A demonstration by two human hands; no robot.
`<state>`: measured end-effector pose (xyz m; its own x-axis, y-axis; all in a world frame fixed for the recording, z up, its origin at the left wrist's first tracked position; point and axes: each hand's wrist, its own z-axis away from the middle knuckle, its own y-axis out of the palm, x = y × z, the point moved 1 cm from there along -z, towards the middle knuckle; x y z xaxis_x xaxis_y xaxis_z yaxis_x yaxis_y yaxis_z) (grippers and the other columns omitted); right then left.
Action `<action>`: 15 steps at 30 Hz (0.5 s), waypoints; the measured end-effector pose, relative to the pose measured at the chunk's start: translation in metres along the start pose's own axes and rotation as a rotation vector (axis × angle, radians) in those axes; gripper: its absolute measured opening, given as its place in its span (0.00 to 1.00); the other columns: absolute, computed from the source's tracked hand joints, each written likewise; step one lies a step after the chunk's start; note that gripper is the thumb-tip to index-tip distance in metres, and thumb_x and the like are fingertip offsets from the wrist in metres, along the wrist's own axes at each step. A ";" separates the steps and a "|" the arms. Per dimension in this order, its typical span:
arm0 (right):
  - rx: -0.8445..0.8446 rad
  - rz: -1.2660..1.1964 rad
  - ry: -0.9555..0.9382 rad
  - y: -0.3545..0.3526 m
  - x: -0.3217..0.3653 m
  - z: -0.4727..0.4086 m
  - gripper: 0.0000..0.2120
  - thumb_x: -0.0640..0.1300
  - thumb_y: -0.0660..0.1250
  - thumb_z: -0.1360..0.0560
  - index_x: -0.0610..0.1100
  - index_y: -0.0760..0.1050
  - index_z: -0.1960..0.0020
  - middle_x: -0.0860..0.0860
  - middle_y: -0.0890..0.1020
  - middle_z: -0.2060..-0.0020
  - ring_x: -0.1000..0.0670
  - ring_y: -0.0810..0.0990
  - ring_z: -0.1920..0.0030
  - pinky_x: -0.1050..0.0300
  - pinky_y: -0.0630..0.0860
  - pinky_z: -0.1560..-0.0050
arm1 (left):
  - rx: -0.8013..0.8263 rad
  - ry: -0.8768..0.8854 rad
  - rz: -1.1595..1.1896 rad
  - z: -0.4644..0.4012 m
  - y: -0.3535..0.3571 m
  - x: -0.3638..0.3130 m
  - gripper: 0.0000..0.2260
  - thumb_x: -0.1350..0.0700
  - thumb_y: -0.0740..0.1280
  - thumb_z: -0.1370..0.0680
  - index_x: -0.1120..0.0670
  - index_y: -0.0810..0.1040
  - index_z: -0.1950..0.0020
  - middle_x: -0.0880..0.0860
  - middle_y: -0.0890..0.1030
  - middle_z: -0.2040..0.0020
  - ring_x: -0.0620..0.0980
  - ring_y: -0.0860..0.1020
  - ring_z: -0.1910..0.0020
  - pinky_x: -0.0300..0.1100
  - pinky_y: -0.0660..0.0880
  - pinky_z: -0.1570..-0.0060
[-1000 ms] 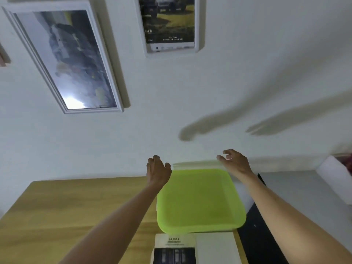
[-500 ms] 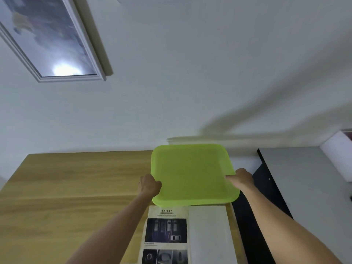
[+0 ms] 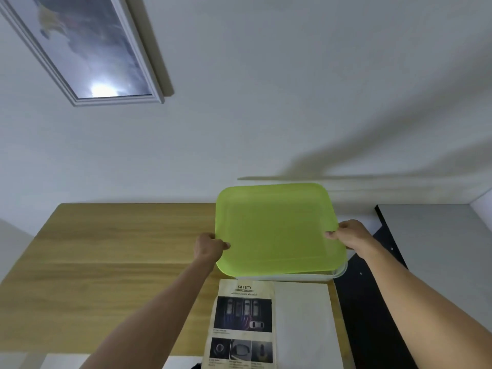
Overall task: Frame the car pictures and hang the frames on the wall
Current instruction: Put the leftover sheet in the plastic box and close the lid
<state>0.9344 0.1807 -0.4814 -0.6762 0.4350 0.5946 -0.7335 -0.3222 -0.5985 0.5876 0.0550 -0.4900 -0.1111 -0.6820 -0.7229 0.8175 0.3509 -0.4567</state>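
Note:
A lime-green lid [image 3: 277, 230] sits on a clear plastic box [image 3: 338, 272] at the back right of the wooden table [image 3: 111, 249]. My left hand [image 3: 209, 247] grips the lid's left edge, thumb on top. My right hand [image 3: 348, 234] grips its right edge the same way. The lid looks slightly raised at the front. A car picture page headed SAFETY [image 3: 242, 323] lies in front of the box, beside a white sheet [image 3: 303, 320]. A white frame with a car picture [image 3: 90, 46] hangs tilted on the wall at the upper left.
A grey surface [image 3: 436, 249] with a black edge [image 3: 370, 315] adjoins the table on the right. The white wall [image 3: 266, 102] rises directly behind the table. A white object [image 3: 483, 206] shows at the far right edge.
My hands came down from the box's far edge to the lid's two sides and took hold of it. The view tilted down, and the second wall frame left the picture.

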 end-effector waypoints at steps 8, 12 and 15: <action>0.055 0.050 -0.150 0.066 0.072 0.049 0.10 0.49 0.78 0.30 0.43 0.84 0.54 0.48 0.86 0.56 0.50 0.83 0.56 0.58 0.75 0.59 | -0.025 0.001 0.093 -0.034 -0.096 0.023 0.21 0.68 0.75 0.31 0.66 0.77 0.38 0.61 0.81 0.44 0.55 0.78 0.47 0.45 0.72 0.49; 0.045 0.111 -0.240 0.126 0.112 0.075 0.11 0.50 0.78 0.30 0.43 0.82 0.57 0.49 0.85 0.59 0.54 0.80 0.63 0.62 0.70 0.68 | -0.078 -0.018 0.113 -0.054 -0.165 0.042 0.21 0.70 0.74 0.31 0.67 0.77 0.38 0.62 0.81 0.43 0.55 0.76 0.49 0.45 0.71 0.49; 0.043 0.172 -0.280 0.174 0.141 0.088 0.17 0.53 0.77 0.30 0.41 0.80 0.50 0.49 0.83 0.56 0.49 0.81 0.58 0.58 0.74 0.62 | -0.118 -0.038 0.099 -0.069 -0.216 0.061 0.22 0.69 0.74 0.31 0.66 0.77 0.38 0.62 0.81 0.42 0.55 0.77 0.48 0.46 0.71 0.48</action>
<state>0.7054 0.1115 -0.4548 -0.7786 0.1246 0.6150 -0.6050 -0.4090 -0.6831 0.3647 -0.0184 -0.4715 -0.0098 -0.6633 -0.7483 0.7507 0.4895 -0.4436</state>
